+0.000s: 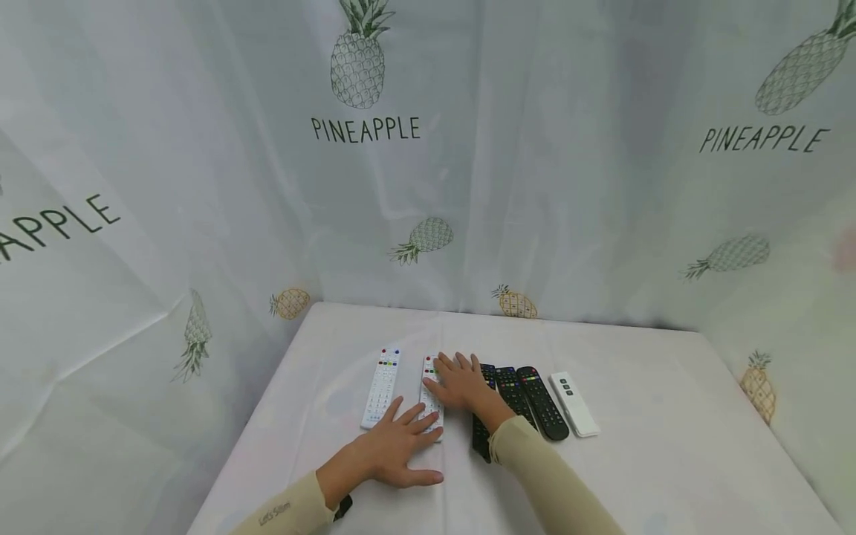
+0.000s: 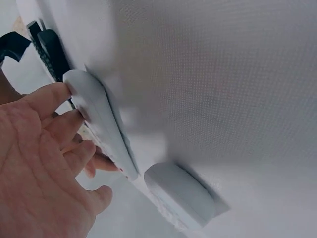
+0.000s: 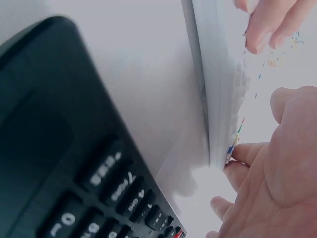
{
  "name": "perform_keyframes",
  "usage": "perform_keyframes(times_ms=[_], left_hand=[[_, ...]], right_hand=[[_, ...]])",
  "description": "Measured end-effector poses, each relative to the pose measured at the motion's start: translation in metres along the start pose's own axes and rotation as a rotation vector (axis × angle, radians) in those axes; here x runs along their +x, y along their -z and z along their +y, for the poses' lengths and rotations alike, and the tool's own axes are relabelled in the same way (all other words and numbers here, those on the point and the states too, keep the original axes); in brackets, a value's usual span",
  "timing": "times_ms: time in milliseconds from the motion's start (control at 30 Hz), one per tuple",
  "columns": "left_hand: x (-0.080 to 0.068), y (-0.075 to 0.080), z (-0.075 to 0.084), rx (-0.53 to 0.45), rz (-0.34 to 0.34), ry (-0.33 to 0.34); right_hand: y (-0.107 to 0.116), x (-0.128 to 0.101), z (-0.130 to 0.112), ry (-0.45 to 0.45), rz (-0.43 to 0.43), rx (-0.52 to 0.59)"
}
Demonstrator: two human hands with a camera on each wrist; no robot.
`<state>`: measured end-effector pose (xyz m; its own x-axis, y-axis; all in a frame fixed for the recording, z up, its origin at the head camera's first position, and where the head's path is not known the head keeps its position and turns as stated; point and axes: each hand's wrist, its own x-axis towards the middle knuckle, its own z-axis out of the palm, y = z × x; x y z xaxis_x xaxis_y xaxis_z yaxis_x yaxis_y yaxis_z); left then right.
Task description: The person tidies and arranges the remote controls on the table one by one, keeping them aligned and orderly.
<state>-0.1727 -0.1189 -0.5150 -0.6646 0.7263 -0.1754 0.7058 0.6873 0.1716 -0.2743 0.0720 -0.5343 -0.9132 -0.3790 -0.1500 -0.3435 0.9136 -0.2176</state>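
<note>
A white remote control [image 1: 431, 405] with several coloured buttons lies on the white cloth, both hands over it. At its near end my left hand [image 1: 396, 449] spreads its fingers, the fingertips touching it. Over its far end rests my right hand [image 1: 461, 383], fingers mostly straight; the right wrist view shows fingertips against the remote's edge [image 3: 215, 84]. Neither hand curls round it. To the left lies a second white remote [image 1: 381, 390], apart from the hands. Under my right forearm, a black remote [image 1: 480, 438] is partly hidden.
Two more black remotes [image 1: 511, 390] [image 1: 543, 405] lie side by side right of the right hand. Beyond them is a smaller white remote [image 1: 574, 405] with few buttons. A small dark object [image 1: 343, 507] shows beneath the left wrist. A pineapple-print curtain [image 1: 548, 186] hangs behind the table.
</note>
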Motion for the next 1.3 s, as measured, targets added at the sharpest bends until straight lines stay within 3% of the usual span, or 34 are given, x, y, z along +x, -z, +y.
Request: perform_keyframes(times_ms=[1033, 1300], left_hand=[[-0.007, -0.007, -0.009, 0.021, -0.006, 0.031], [-0.007, -0.008, -0.011, 0.017, 0.015, 0.022]], right_hand=[[-0.004, 0.005, -0.014, 0.017, 0.019, 0.028], [-0.003, 0.009, -0.013, -0.003, 0.004, -0.01]])
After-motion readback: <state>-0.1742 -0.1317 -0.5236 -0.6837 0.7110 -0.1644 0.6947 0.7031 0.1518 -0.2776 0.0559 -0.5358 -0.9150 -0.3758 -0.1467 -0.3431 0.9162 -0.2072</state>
